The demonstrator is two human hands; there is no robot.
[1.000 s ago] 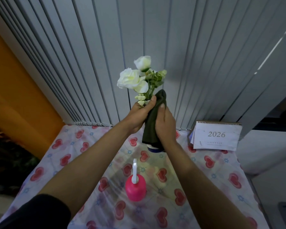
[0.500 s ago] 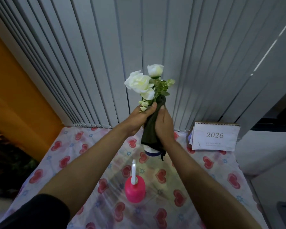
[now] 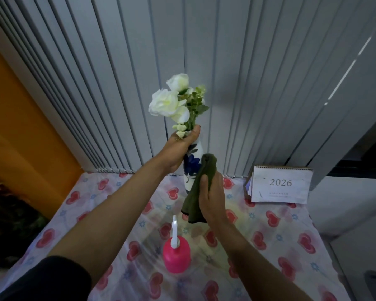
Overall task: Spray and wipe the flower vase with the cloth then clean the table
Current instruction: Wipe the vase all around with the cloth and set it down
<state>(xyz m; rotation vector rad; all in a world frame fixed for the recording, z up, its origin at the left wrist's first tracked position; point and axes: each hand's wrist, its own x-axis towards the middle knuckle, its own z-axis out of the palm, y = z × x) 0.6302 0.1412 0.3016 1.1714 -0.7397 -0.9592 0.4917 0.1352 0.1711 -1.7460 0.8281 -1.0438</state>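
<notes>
Spreading across the counter [image 3: 280, 224]: a heart-print cover, backed by grey vertical blinds [image 3: 237, 72]. Standing there: one pink spray bottle [image 3: 176, 256], one 2026 calendar [image 3: 280, 184]. Left hand [image 3: 179, 148] gripping the vase [image 3: 192, 164] neck (three white flowers [image 3: 168, 103] inside), lifted. Right hand [image 3: 211, 196] clutching one green cloth [image 3: 199, 190] against it.

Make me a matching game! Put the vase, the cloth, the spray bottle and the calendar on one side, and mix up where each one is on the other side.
Things:
1. vase
2. cloth
3. spray bottle
4. calendar

Places:
A. standing on the table by the blinds
B. in the right hand
C. gripped at the neck by the left hand
D. standing on the table nearest the person

Pairs: 1-C, 2-B, 3-D, 4-A
</notes>
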